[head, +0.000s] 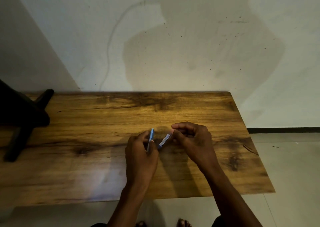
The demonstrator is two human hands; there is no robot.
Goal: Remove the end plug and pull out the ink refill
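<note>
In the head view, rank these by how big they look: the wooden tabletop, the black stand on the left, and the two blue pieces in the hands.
1. wooden tabletop
2. black stand
3. The two blue pieces, left hand's and right hand's: alike, partly hidden.

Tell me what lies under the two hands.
Under the left hand and right hand shows only the wooden tabletop with their shadows. Each hand holds a thin blue piece. Whatever sits directly beneath the palms is covered.
</note>
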